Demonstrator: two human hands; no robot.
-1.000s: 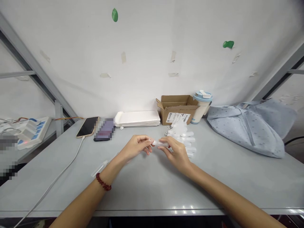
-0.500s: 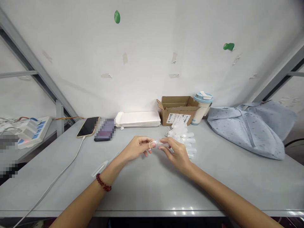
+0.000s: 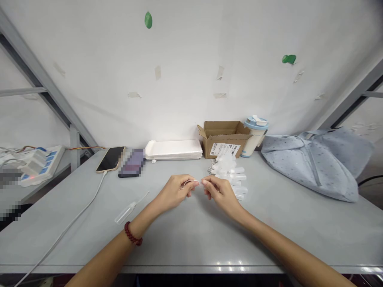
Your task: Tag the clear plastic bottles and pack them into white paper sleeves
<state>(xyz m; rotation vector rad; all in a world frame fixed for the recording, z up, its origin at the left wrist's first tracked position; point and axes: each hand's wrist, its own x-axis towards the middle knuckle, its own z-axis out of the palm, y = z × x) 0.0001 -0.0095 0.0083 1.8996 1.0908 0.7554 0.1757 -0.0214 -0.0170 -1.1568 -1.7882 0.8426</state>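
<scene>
My left hand [image 3: 179,190] is closed in a pinch, with a thin white cord [image 3: 190,181] looping out over its fingers. Just to the right, my right hand [image 3: 220,192] pinches a small clear plastic tube [image 3: 201,185], mostly hidden by the fingers. The fingertips of both hands almost meet above the grey table. Behind my right hand lies a pile of similar translucent tubes [image 3: 237,176] with white cords. By my left forearm, one single clear tube with a thin tip [image 3: 125,213] lies apart from the pile.
Along the wall stand a stack of white envelopes [image 3: 175,150], an open cardboard box [image 3: 223,141] and a blue-lidded cup [image 3: 254,137]. A blue cloth bag [image 3: 308,163] lies at right. At left are a phone [image 3: 111,159] on a white cable [image 3: 86,211] and a power strip [image 3: 44,165].
My fingertips have come closer together, and the tube that showed between my hands is now mostly covered. My left hand has shifted slightly right, baring the single tube beside my forearm.
</scene>
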